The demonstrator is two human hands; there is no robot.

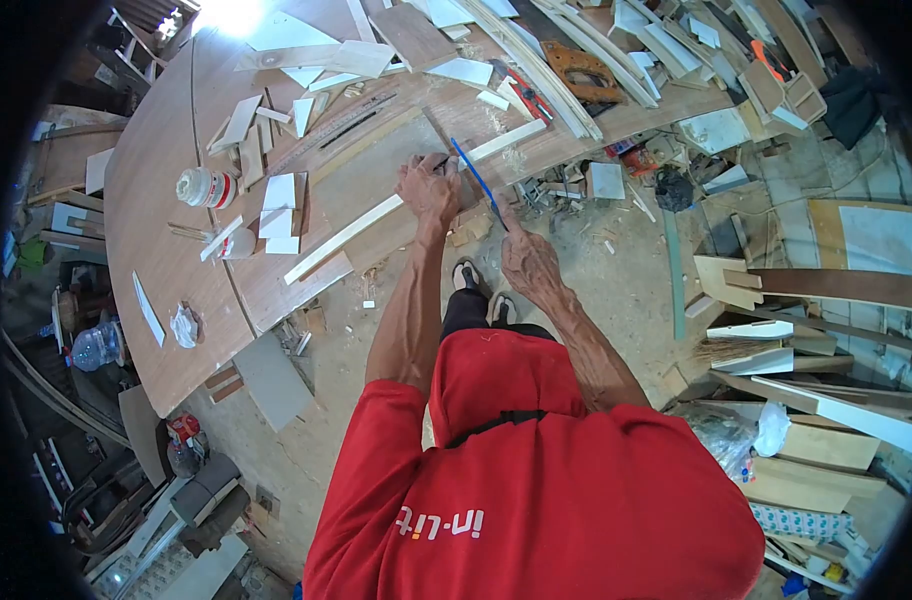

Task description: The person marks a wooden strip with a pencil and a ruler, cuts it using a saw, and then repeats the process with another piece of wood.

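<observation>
My left hand is closed over a long pale wood strip, pressing it down near the table's front edge. The strip runs diagonally and shows again beyond my fingers. My right hand is wrapped round the handle end of a thin blue saw, which hides the handle. The narrow blue saw crosses the strip just right of my left hand. Under and behind my left hand lies a flat brown board on the wooden table.
Behind lie a wooden-handled handsaw, long strips and offcuts. On the left stand a white jar and a small cup. Stacked boards line the floor at right. A plastic bottle is at far left.
</observation>
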